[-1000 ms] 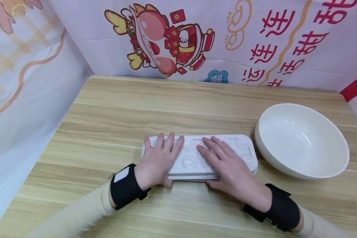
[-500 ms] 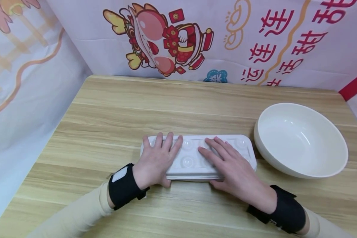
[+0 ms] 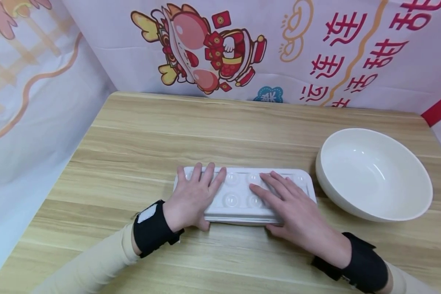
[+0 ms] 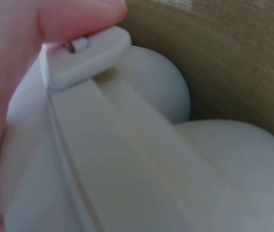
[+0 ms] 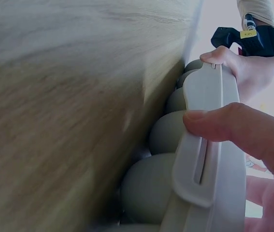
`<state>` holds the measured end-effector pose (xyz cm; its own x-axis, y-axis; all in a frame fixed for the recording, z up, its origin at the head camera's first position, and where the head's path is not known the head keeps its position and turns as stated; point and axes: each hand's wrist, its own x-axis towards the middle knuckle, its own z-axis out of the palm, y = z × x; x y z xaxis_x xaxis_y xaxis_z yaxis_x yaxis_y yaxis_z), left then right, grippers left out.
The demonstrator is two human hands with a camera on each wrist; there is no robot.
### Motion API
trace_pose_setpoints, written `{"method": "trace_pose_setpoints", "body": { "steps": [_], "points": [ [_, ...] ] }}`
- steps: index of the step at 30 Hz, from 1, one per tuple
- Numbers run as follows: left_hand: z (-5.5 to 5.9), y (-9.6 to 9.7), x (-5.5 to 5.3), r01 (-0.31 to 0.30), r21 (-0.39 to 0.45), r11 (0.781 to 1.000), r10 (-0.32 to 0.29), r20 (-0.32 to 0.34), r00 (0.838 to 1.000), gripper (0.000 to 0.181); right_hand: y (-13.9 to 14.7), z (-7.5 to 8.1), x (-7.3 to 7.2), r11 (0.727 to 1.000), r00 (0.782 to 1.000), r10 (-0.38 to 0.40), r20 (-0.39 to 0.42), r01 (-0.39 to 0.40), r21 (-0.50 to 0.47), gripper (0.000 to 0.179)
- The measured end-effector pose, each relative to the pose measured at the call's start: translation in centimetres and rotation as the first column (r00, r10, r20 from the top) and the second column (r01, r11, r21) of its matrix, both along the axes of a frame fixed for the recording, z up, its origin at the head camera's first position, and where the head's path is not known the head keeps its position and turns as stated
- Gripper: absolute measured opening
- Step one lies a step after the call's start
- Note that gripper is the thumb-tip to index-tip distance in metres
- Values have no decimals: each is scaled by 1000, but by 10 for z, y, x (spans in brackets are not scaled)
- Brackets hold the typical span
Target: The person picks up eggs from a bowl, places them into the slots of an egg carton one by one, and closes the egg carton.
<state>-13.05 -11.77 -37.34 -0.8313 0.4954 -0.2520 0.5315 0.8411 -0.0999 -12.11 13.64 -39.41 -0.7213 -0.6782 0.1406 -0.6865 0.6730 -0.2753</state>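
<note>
A white ice ball tray (image 3: 242,210) with round domes on its lid lies lengthwise on the table. My left hand (image 3: 194,200) is spread over its left end, fingers reaching the far edge and thumb at the near side. In the left wrist view that thumb (image 4: 74,19) touches a raised end of the rim (image 4: 88,60). Over the right part, my right hand (image 3: 297,214) rests its fingers on the lid. Its thumb (image 5: 228,124) presses a slotted strip (image 5: 194,166) along the near side in the right wrist view. Rounded cups (image 5: 149,186) bulge out beneath the rim.
A large white bowl (image 3: 371,175) stands right of the tray, close to its end. The wooden table (image 3: 191,130) meets a printed cloth backdrop (image 3: 220,49) at the back, with more cloth hanging at the left.
My right hand has slid rightward along the tray, thumb still at the near side, uncovering more domes. The left hand stays in place on the tray.
</note>
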Motion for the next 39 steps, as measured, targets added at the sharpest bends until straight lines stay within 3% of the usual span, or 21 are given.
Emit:
{"method": "trace_pose_setpoints", "body": {
  "steps": [8, 20, 28, 39],
  "points": [
    [0, -2, 0, 12, 45, 999, -11, -14, 1000, 129, 10, 0, 0, 1000, 1000, 11, -23, -10, 11, 94],
    [1, -2, 0, 14, 30, 999, -14, -12, 1000, 128, 24, 1, -1, 996, 996, 79, -46, -77, 39, 98],
    [1, -4, 1, 9, 22, 1000, -9, 6, 1000, 128, 25, -2, -1, 997, 997, 79, -15, -79, 24, 96],
    [2, -5, 3, -7, 62, 998, 4, 41, 999, 128, 24, -6, 1, 997, 995, 81, -58, -81, 7, 96]
  ]
}}
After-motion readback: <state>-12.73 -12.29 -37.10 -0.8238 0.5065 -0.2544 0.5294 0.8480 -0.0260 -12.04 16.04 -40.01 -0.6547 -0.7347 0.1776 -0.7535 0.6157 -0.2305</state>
